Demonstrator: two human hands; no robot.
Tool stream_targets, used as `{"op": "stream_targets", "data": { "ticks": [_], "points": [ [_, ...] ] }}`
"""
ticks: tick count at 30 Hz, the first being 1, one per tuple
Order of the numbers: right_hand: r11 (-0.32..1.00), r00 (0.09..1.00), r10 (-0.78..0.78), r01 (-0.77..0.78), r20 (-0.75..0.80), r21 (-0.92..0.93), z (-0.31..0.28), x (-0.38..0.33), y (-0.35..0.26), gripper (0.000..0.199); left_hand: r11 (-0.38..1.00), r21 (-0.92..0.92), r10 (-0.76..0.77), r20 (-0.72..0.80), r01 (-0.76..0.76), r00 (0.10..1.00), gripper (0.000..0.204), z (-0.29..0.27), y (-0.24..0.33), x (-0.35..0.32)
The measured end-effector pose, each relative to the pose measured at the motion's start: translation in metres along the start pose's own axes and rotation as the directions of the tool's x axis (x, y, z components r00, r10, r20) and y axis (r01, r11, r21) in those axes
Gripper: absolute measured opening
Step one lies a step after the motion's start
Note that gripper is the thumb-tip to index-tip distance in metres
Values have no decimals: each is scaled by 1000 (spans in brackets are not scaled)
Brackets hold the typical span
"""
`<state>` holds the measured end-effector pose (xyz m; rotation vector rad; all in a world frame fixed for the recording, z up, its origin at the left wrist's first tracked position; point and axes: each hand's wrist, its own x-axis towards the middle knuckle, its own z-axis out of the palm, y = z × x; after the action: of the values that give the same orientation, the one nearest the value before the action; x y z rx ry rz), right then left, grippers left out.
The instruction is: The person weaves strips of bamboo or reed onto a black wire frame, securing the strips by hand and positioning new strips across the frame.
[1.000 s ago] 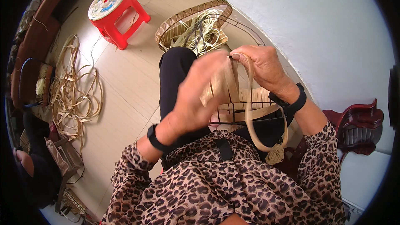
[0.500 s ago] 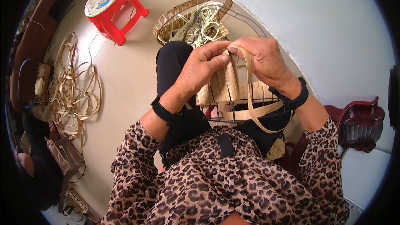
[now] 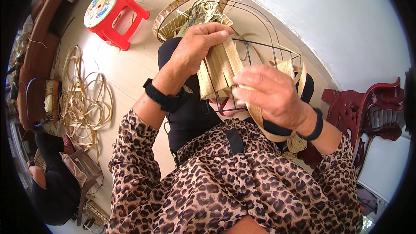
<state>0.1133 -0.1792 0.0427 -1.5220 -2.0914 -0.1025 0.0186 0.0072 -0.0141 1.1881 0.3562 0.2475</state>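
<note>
A black wire basket frame (image 3: pixel 260 44) rests over my knees, its curved wires rising at the far side. Flat tan strips (image 3: pixel 216 67) wrap side by side around its left part. At the far edge of those strips, my left hand (image 3: pixel 203 41) is closed, thumb and fingers pinching the strip there. My right hand (image 3: pixel 273 97), slightly blurred, is closed beside the wrapped part with a loose tan strip (image 3: pixel 256 113) at its fingers. That strip loops down toward my lap. Further tan strips (image 3: pixel 286 67) cover part of the frame's right side.
A red stool (image 3: pixel 121 28) stands far left. Beyond my knee sits a woven basket (image 3: pixel 161 19) with pale strands. Loose strips (image 3: pixel 84 106) lie on the left floor. Carved dark-red wooden furniture (image 3: pixel 368 108) is at right, near the white wall (image 3: pixel 338 26). A twine ball (image 3: pixel 296 144) lies by my lap.
My hands have parted: the right moved down and nearer me with the strip, while the left stayed at the strips' far edge, slightly farther left. The frame has tilted, showing its far wires.
</note>
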Motion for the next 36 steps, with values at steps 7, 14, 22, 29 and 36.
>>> {"op": "stream_targets", "data": {
  "ticks": [7, 14, 22, 29, 36],
  "points": [
    [988, 996, 89, -90, 17, 127, 5, -37, -38, 17, 988, 100, -120, -1, 119, 993, 15, -13, 13, 9],
    [977, 975, 193, -201, 112, 70, 19, -86, -50, 16, 968, 170, -182, -18, 183, 983, 13, -27, 17, 13],
    [916, 975, 208, -224, 85, 333, 27, -90, -55, 17, 964, 121, -228, -75, 236, 971, 23, -30, 14, 13],
    [672, 920, 358, -373, 161, 639, 23, -90, -73, 18, 993, 109, -30, -29, 33, 999, 25, -20, -10, 4],
    [568, 903, 353, -414, 244, 711, 21, -83, -75, 18, 991, -135, 12, -60, -20, 998, 41, -20, -11, 4]
  ]
}}
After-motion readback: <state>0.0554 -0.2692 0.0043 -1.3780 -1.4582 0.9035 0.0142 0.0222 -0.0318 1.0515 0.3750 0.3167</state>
